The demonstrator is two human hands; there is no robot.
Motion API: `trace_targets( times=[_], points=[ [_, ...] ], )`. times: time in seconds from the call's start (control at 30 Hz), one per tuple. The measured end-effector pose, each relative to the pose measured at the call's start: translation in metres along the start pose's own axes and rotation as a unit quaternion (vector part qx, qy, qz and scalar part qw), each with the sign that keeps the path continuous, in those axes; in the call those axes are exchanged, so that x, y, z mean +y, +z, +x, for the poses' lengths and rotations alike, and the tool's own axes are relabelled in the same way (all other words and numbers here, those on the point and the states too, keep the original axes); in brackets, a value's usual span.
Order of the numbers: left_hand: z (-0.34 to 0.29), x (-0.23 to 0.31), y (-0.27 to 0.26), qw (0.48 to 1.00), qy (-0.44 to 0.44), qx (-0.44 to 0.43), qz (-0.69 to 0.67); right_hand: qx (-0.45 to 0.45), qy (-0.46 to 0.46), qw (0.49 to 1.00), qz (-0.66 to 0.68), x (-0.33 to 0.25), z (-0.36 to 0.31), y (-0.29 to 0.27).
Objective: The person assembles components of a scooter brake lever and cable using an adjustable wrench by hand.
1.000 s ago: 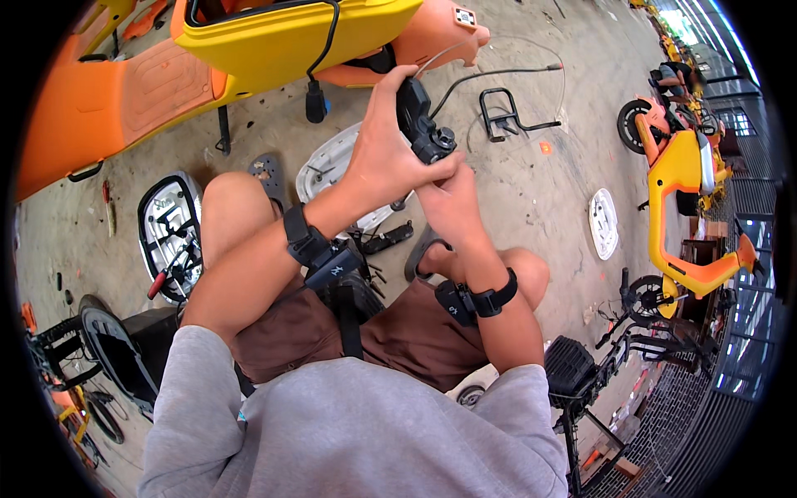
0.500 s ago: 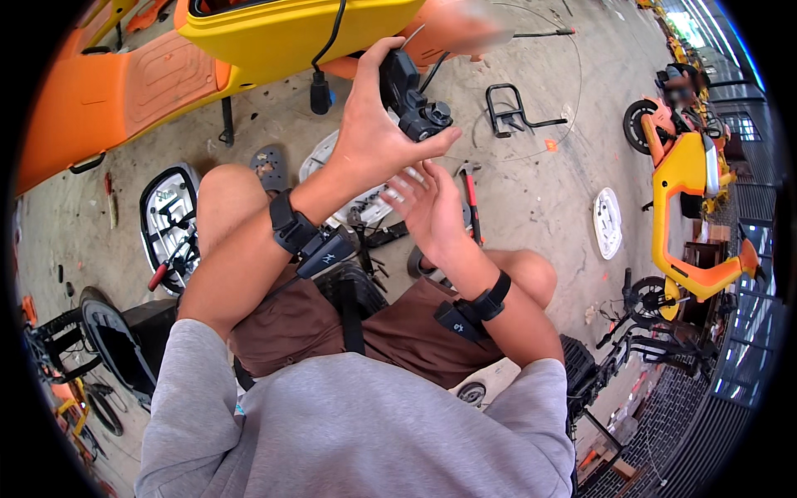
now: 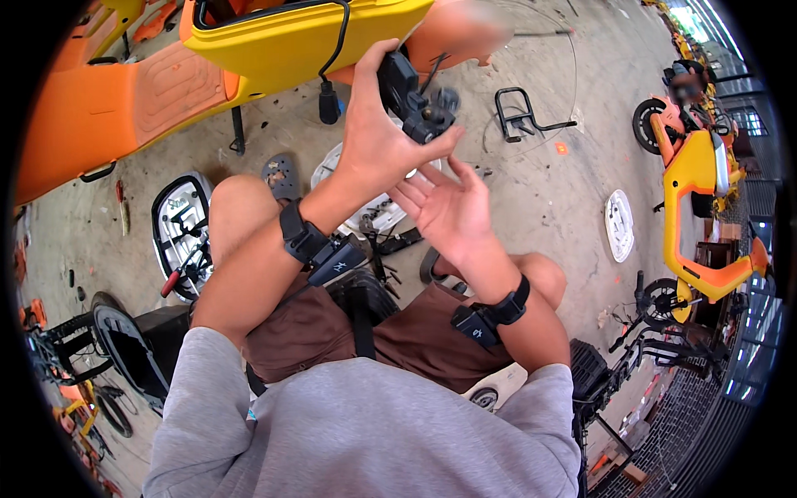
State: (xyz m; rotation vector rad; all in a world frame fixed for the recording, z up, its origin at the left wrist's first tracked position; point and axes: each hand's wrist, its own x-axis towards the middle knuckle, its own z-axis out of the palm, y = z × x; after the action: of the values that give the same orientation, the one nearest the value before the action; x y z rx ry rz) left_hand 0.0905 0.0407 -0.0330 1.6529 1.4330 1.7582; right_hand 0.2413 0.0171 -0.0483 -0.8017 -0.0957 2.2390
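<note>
My left hand is closed around a black mechanical part with a round knob at its end. A thin black cable or rod shows beside it, and its exact kind does not show. Just under and to the right, my right hand is turned palm up with its fingers stretched and apart. Its fingertips lie close to the left wrist and thumb. A small bright spot shows by those fingertips, too small to name. Black straps with small boxes sit on both forearms.
A yellow-and-orange scooter body with a hanging black plug stands ahead. White shells and a black metal frame lie on the concrete. A black-rimmed cover lies at left; another scooter is at far right.
My right hand has turned its palm further upward beneath the left. The left hand keeps its hold on the black part. The hammer seen earlier is now behind my right hand.
</note>
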Motion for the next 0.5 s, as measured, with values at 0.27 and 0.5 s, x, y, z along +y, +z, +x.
trace_targets(
  times=[0.27, 0.5],
  points=[
    [-0.002, 0.006, 0.002, 0.992, -0.121, -0.04, -0.026, -0.157, -0.117, 0.953, -0.23, -0.022, -0.011, 0.011],
    [-0.009, -0.016, 0.011, 0.936, -0.301, -0.113, -0.144, -0.079, -0.125, 0.899, -0.412, -0.012, -0.002, 0.01]
  ],
)
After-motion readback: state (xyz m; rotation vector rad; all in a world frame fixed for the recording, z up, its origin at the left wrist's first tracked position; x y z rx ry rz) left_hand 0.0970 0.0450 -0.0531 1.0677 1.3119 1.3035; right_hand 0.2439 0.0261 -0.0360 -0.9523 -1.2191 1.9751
